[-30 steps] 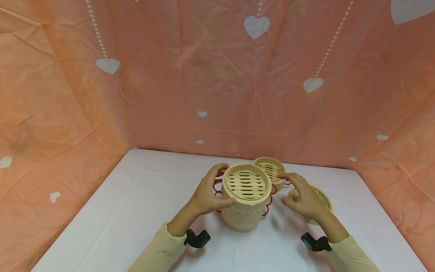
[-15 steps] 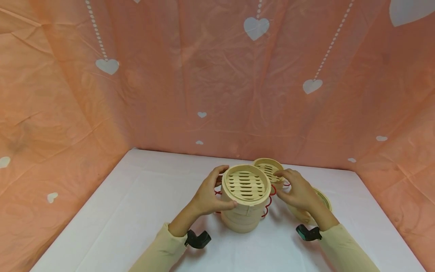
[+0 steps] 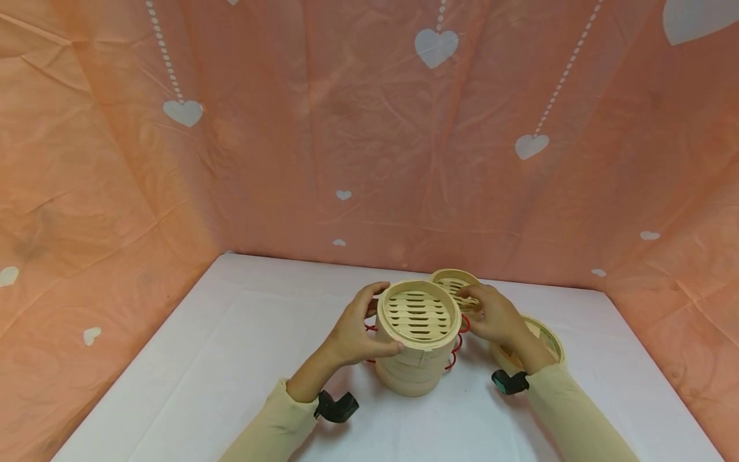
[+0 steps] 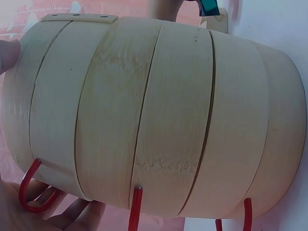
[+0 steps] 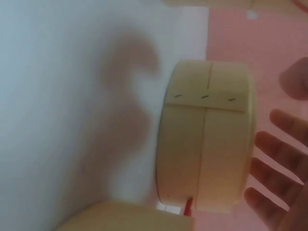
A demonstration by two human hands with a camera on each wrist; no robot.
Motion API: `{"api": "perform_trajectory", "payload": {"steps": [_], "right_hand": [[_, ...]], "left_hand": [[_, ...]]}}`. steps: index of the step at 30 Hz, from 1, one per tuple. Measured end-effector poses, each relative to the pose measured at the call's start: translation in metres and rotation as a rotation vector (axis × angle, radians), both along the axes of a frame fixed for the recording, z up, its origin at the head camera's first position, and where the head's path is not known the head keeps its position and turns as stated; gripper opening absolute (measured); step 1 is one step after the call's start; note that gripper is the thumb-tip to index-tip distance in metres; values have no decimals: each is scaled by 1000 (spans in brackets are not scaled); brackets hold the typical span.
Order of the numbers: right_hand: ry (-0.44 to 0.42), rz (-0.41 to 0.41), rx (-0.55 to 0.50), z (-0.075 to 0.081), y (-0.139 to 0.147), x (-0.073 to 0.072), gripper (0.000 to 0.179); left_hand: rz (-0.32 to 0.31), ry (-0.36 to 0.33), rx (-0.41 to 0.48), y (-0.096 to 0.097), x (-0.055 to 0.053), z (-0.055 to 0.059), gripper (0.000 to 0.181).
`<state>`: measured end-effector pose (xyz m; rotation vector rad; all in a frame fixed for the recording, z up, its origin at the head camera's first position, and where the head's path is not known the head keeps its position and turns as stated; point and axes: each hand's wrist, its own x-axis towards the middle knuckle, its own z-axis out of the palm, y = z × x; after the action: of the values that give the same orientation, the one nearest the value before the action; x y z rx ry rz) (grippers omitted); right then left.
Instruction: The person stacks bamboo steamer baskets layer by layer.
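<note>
no legible words, labels, brands or numbers, white heart signs [image 3: 435,48] on the pink backdrop [image 3: 369,128], behind and beside the bamboo steamer stack [image 3: 412,367]

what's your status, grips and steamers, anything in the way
Left grip holds steamer stack, upright. Right grip over rear steamer, contact unclear. Possible obstacle: third steamer, at right.
</note>
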<state>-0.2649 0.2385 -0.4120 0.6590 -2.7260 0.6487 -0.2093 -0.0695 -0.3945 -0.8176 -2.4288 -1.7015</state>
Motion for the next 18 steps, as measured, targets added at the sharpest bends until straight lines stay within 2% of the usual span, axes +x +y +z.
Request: {"api": "perform_trajectory", "payload": {"steps": [9,13,18], "right_hand": [[17,31,36,-6,-2,-11,47],[68,79,43,-9,-3,-14,44],[171,123,51,-15,-4,-19,37]], "left_hand": [[-2,-3,-14,0,-2,-1,97],[0,-18,-9,0,-3,-2,97],[13,-38,-8,0,-3,-3,96]]}}
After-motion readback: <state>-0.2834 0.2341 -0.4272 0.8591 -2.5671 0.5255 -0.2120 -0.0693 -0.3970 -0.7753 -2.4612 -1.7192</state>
